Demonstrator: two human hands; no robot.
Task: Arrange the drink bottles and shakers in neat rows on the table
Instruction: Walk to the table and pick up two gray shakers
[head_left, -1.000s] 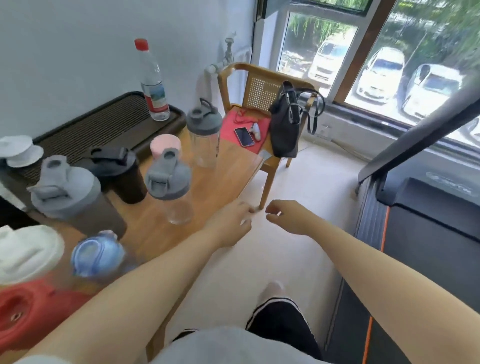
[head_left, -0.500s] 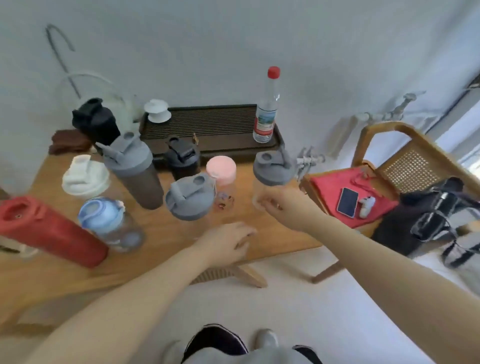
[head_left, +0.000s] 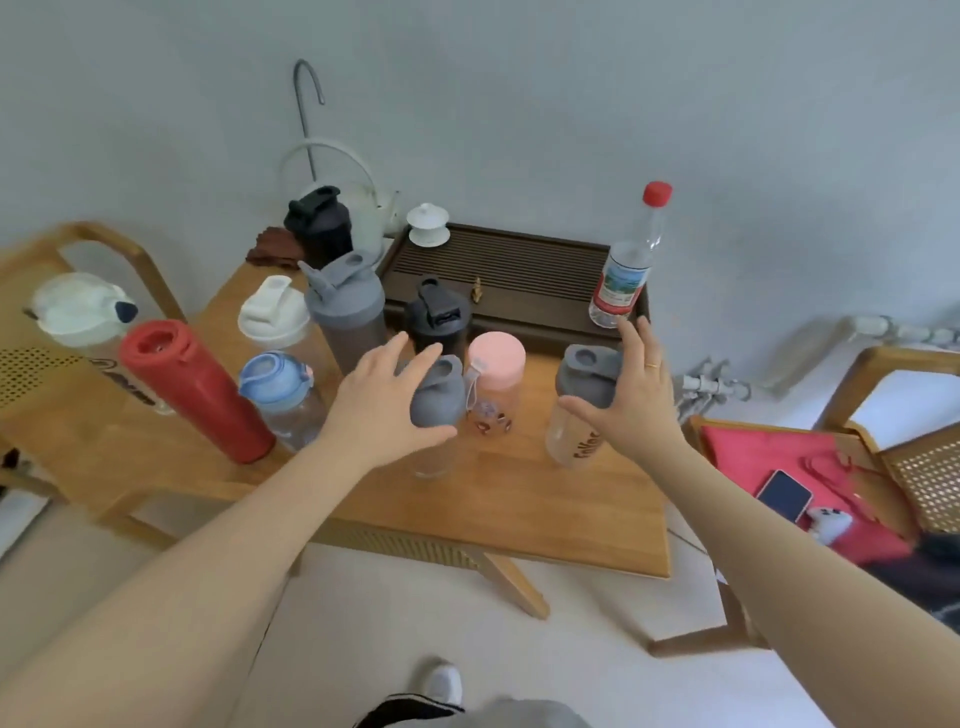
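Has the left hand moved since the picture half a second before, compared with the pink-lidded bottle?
Yes. The left hand went up from the table's front edge to the grey shaker lid, just left of the pink-lidded bottle.

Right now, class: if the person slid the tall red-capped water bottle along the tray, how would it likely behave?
The water bottle stands tall and narrow on the slatted tea tray, so it would probably tip easily. Its clear body looks mostly empty, so it is likely light. The thin plastic may flex if squeezed.
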